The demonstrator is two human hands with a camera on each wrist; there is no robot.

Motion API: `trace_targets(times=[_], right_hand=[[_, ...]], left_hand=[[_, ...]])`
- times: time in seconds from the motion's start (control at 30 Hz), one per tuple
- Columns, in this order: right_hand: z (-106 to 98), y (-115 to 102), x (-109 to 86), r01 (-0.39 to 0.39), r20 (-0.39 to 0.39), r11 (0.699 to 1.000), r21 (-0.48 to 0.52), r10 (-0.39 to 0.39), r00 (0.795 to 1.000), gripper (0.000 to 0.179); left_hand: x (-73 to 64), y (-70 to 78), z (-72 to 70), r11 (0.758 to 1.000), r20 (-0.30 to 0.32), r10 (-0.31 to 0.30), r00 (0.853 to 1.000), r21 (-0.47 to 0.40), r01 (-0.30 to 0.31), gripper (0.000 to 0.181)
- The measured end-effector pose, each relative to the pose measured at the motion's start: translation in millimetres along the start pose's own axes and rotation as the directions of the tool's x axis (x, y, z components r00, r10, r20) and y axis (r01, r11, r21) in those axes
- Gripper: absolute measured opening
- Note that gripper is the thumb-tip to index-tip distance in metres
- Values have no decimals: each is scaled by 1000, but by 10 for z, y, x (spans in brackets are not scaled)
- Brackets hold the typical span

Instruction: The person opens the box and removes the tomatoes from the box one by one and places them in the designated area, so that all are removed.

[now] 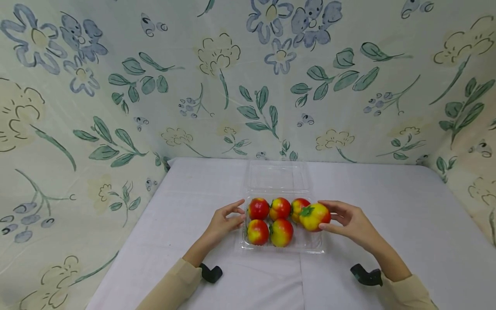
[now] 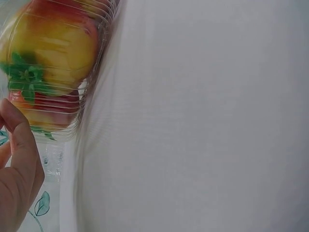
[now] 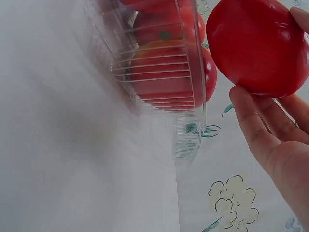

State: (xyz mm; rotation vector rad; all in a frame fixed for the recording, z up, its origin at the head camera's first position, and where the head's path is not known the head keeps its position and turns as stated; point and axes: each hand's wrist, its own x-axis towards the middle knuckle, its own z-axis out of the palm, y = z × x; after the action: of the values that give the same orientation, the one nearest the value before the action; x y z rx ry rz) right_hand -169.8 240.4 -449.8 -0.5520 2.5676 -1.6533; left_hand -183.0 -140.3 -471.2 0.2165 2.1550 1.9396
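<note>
Above the right end of a clear plastic clamshell box point(image 1: 310, 247), my right hand point(image 1: 350, 221) holds a red-and-yellow fruit point(image 1: 314, 217) with a green leafy cap. Its fingers and thumb grip the sides; in the right wrist view the red underside point(image 3: 260, 48) of this fruit shows beside the box wall. Several similar fruits point(image 1: 282, 232) sit in the box in two rows, one partly hidden behind the held fruit. At the box's left edge, my left hand point(image 1: 222, 219) has its fingertips right at the rim, thumb and forefinger apart.
The box's transparent lid point(image 1: 277, 176) lies folded back behind it. A white cloth point(image 1: 186, 189) covers the table, and a flowered curtain point(image 1: 232, 107) hangs along the back and sides. Black wrist mounts point(image 1: 211, 273) sit at both cuffs.
</note>
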Motion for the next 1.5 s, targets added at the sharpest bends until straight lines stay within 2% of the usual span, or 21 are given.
trace_targets(times=[0.47,1.2,1.5], right_hand=[[-69,28,-10,0,-36,999,40,2,999,53],[-163,88,-45,2,-86,999,41,1,996,51],[-206,137,-51,-10,-128,1000,9,11,992,52]], left_hand=[[14,-20,-7,1000,4,3,1000,7,-3,54],[-5,9,-8,1000,-1,-2,1000,25,2,53],[5,0,-22,1000,5,-1,1000,23,1,54]])
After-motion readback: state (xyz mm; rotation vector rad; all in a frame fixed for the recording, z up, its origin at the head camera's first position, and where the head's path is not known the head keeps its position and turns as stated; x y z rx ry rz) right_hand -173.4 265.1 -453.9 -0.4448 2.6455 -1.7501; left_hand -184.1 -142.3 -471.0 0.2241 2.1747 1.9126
